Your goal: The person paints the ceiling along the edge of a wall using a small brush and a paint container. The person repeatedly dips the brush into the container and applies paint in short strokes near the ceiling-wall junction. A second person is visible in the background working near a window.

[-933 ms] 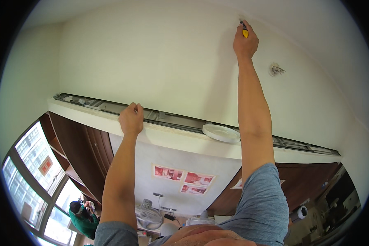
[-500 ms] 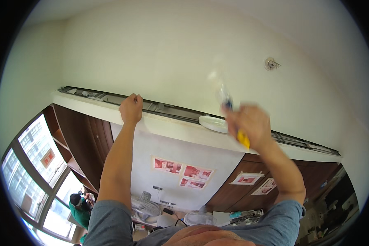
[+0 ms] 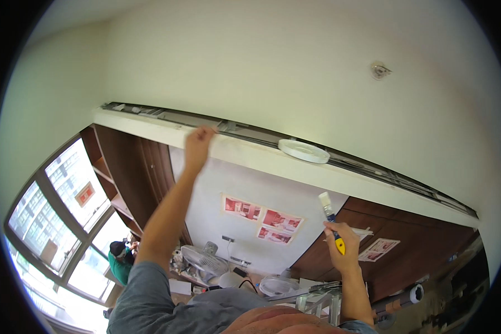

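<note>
My left hand (image 3: 199, 146) is raised to the long white ledge (image 3: 245, 146), its fingers curled at the top edge; whether they grip it is hard to tell. My right hand (image 3: 342, 247) is lower, closed on a paintbrush (image 3: 329, 210) with pale bristles and a blue and yellow handle, held upright before the grey-white wall. A round white dish (image 3: 303, 150) rests on the ledge, right of my left hand and above the brush. Behind the ledge runs a dark gap (image 3: 401, 181) with metal strips, below a cream upper surface (image 3: 250, 67) with a small fitting (image 3: 380, 70).
A co-worker in green (image 3: 119, 261) is by the windows (image 3: 61, 239) at lower left. Brown cabinets (image 3: 389, 222) flank pink printed sheets (image 3: 242, 207). Below are fans (image 3: 203, 260), cluttered items and a metal ladder (image 3: 325, 309) near my body.
My right hand with the brush has come down from high on the cream surface to below the ledge. My left hand stays at the ledge. The view has shifted.
</note>
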Demonstrator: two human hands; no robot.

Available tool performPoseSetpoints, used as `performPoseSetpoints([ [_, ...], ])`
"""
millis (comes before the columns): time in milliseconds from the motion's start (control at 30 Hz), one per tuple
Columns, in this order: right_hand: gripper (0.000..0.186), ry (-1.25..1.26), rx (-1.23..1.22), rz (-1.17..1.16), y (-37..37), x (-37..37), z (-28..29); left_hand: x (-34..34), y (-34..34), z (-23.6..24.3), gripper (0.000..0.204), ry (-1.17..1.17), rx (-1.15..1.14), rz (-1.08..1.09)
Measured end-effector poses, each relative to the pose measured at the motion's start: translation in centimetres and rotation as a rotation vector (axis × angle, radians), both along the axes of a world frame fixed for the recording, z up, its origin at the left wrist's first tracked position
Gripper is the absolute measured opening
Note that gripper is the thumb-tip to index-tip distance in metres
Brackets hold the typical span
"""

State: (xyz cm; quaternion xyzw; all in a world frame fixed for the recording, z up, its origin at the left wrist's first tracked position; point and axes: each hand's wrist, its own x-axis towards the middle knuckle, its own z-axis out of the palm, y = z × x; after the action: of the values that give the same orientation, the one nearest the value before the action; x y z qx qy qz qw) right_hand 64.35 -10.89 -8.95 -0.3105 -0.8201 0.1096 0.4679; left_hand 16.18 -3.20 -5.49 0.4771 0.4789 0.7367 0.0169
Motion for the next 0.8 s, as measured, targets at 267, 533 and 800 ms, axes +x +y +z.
performPoseSetpoints([
  [267,0.021,-0.326,0.006,0.111,-2.1,0.0,-2.5,28.1,-17.0,-11.7,0.029,0.405,-0.009,-0.790],
  [533,0.026,-0.378,-0.438,0.194,-0.3,-0.7,-3.9,32.7,-13.0,-11.3,0.030,0.593,0.067,-0.568],
  [800,0.038,-0.824,-0.222,0.194,2.5,2.4,-6.9,32.2,-13.2,-11.1,0.034,0.482,-0.271,-0.627],
])
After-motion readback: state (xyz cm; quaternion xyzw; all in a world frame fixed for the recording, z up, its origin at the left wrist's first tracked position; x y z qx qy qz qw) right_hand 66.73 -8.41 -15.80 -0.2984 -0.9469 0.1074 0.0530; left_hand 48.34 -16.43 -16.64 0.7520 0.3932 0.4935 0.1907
